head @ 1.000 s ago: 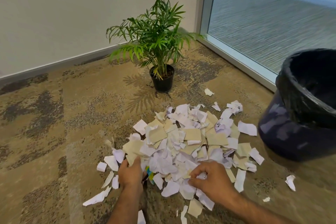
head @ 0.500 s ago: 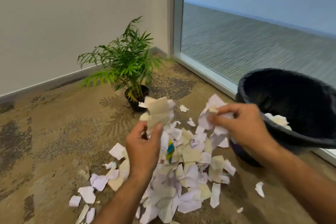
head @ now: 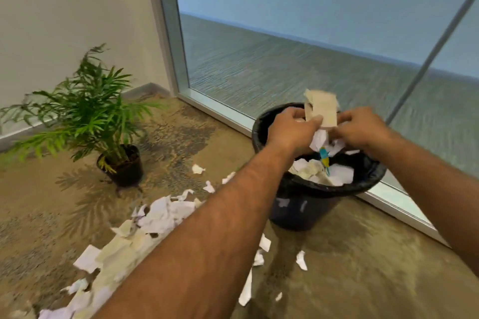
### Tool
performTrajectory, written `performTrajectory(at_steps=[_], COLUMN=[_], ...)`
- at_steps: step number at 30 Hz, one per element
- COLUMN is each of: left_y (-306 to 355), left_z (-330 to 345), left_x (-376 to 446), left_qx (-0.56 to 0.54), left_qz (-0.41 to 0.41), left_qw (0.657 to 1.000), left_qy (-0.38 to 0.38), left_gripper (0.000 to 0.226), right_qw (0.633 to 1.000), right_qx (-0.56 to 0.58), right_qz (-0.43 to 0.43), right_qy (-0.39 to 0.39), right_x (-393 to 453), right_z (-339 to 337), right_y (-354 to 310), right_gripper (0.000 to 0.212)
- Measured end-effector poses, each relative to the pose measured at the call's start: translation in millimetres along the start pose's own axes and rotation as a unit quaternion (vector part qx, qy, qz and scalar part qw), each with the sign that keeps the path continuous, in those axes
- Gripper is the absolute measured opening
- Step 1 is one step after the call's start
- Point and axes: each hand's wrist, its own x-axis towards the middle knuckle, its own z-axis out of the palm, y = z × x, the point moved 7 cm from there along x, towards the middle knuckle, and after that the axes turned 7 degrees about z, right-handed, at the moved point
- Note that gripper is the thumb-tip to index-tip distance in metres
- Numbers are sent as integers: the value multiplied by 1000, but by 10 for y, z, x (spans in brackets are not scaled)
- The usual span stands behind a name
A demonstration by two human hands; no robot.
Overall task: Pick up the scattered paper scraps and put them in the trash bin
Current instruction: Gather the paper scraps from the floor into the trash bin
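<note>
Both hands hover together over the black-lined trash bin (head: 293,189). My left hand (head: 291,128) and my right hand (head: 361,128) pinch one bundle of white and beige paper scraps (head: 321,109) between them. Some white pieces and a blue-yellow scrap (head: 324,158) hang or drop from the bundle into the bin. White and beige scraps lie inside the bin (head: 337,175). A big pile of scraps (head: 145,225) stays on the carpet at lower left, partly hidden by my left forearm.
A potted palm (head: 121,163) stands on the carpet to the left. A glass wall with a metal frame (head: 207,103) runs behind the bin. Loose scraps (head: 300,260) dot the floor in front of the bin.
Both hands lifted handfuls of scraps off the pile, swung right and came together over the bin. Scraps now fall from the bundle into it.
</note>
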Motion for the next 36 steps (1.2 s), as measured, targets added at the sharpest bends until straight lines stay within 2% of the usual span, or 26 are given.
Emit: performTrajectory(at_steps=[2, 4, 6, 8, 11, 14, 18, 21, 23, 25, 27, 29, 31, 32, 34, 36], left_y=[-118, -144, -108, -18, 57, 48, -292, -780, -1218, -1703, -2150, -2569, -2895, -2997, -3116, -3088], left_z=[115, 52, -125, -369, -807, -1392, -2323, -2921, -3150, -3261, -3214, -3105, -3012, -2949, -2796, -2709], left_x=[-52, -105, -128, -183, -325, -546, -956, -1417, -1836, -2350, -2869, -3387, -3796, -3942, -4140, -4171], left_qx=[-15, 22, 75, 101, 98, 149, 257, 358, 398, 437, 477, 498, 510, 517, 539, 561], left_qz=[-53, -46, 5, 61, 87, 96, 58, 12, -53, -100, -131, -157, -158, -161, -157, -136], left_qw=[996, 994, 994, 992, 991, 984, 963, 931, 916, 892, 850, 800, 765, 747, 718, 725], left_qy=[-75, -98, -82, -41, -6, 18, 62, 65, 12, -66, -183, -297, -361, -385, -411, -377], left_gripper=[45, 57, 55, 42, 28, 20, 15, 17, 22, 33, 63, 95, 114, 118, 109, 86], right_qw=[997, 988, 963, 937, 932, 923, 885, 809, 744, 664, 563, 468, 404, 394, 399, 427], right_qx=[-51, -136, -263, -344, -342, -295, -242, -287, -330, -364, -412, -438, -437, -430, -426, -413], right_qz=[24, 19, -9, -55, -110, -237, -398, -502, -541, -564, -588, -626, -671, -682, -679, -660], right_qy=[-53, -68, -53, -5, 44, 67, 4, -105, -211, -330, -409, -444, -442, -441, -445, -460], right_x=[7, 22, 2, -43, -187, -570, -1415, -2077, -2523, -2971, -3310, -3582, -3783, -3821, -3792, -3702], right_z=[97, 152, 183, 180, 216, 498, 1326, 2187, 2793, 3324, 3641, 3778, 3862, 3894, 3940, 3938], right_y=[92, 125, 45, -138, -496, -1027, -1621, -1707, -1488, -1091, -588, -53, 445, 656, 944, 1041], right_gripper=[20, 32, 44, 46, 48, 43, 27, 26, 32, 40, 46, 46, 42, 42, 46, 46])
